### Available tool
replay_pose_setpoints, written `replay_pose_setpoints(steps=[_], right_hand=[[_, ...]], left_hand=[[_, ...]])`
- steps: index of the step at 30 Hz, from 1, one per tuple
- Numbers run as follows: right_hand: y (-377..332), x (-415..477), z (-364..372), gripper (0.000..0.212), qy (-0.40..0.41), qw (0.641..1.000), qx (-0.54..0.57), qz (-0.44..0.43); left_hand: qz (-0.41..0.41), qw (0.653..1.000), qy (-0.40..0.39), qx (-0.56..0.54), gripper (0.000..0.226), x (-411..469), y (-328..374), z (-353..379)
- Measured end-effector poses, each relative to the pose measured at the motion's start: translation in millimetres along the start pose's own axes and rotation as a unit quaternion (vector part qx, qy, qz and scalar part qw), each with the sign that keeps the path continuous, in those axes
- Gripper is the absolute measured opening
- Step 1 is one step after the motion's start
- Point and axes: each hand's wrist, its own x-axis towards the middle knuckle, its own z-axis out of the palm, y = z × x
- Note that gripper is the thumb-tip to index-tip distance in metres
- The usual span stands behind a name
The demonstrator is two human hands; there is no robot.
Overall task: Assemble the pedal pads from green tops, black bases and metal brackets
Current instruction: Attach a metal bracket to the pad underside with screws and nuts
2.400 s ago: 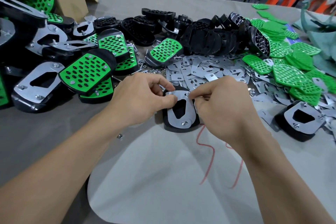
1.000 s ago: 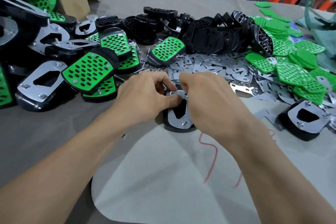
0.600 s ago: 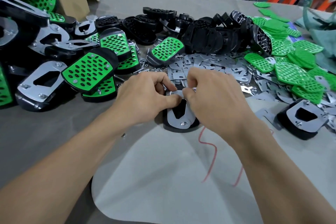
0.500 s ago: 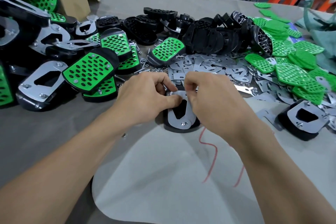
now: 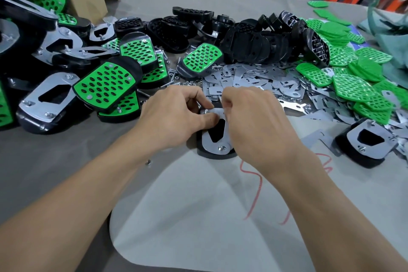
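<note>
1. Left hand grips the metal bracket, thumb pressing it onto the black base on the tabletop.
2. Right hand curls at the bracket's far edge; what it pinches is hidden.
3. Loose brackets and green tops lie beyond.

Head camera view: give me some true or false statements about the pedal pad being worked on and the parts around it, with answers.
1. The left hand and the right hand are both at the far end of the pedal pad. True.
2. That pad lies green side up. False: its metal bracket faces up on the black base.
3. Loose green tops are piled on the right. True.
4. The loose brackets sit in one neat stack on the left. False: they are scattered on the table beyond the hands.
5. A second bracket-up pad lies to the right of the right hand. True.
</note>
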Motion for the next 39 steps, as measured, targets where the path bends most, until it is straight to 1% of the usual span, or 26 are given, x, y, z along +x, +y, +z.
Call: replay_pose_setpoints(steps=[2,4,5,6,8,10,13,20,22,23,27,29,32,36,39], right_hand=[[-0.1,1.4,2.0,0.03,-0.016,1.0,-0.026,0.003],[-1.0,2.2,5.4,0.04,-0.036,0.998,-0.056,-0.008],[-1.2,2.0,6.7,0.043,-0.038,0.998,-0.056,-0.008],[-1.6,1.5,7.4,0.042,-0.031,0.998,-0.046,-0.001],[-1.8,-0.2,6.1,0.037,-0.001,1.0,0.011,0.026],[-1.1,-2.8,4.5,0.037,0.019,0.997,0.065,0.027],[0.3,-4.8,1.9,0.042,0.004,0.996,0.09,0.014],[-1.4,1.8,11.9,0.027,0.011,0.999,0.024,0.02],[-2.7,1.8,14.3,0.027,0.011,1.0,-0.01,0.012],[-1.8,1.0,14.1,0.028,0.012,1.0,-0.009,0.012],[9.8,-7.1,7.4,0.034,0.007,0.996,0.083,0.016],[11.8,-6.8,4.3,0.035,-0.003,0.996,0.089,-0.001],[4.7,-2.9,0.6,0.042,-0.012,0.999,0.037,-0.027],[-4.3,-5.2,0.9,0.04,-0.02,0.999,-0.031,-0.024],[-10.2,-7.0,2.3,0.035,-0.017,0.998,-0.064,-0.015]], left_hand=[[0.0,1.0,-0.001,-0.003,0.023,0.0,-0.2,0.1],[0.001,1.0,-0.003,-0.006,0.023,-0.2,-0.3,0.2],[0.002,1.0,-0.004,-0.008,0.023,-0.4,-0.4,0.4],[0.002,1.0,-0.004,-0.008,0.023,-0.6,-0.4,0.4],[0.002,1.0,-0.002,-0.007,0.023,-0.8,-0.4,0.1],[0.002,1.0,0.001,-0.003,0.023,-1.0,-0.2,0.0],[0.004,1.0,0.002,0.0,0.023,-1.4,0.3,-0.1],[0.009,1.0,-0.004,-0.006,0.023,-1.2,0.2,0.4],[0.009,1.0,-0.001,-0.007,0.023,-1.8,0.5,0.7],[0.009,1.0,0.0,-0.007,0.023,-2.0,0.6,0.6],[0.008,1.0,0.001,-0.004,0.022,-2.6,1.4,0.2],[0.006,1.0,0.003,-0.002,0.021,-2.2,1.2,0.1],[0.007,1.0,0.002,-0.001,0.023,-2.2,0.1,0.5],[0.003,1.0,0.005,0.001,0.024,-1.7,-0.3,0.5],[0.0,1.0,0.007,0.001,0.024,-0.5,-0.3,1.0]])
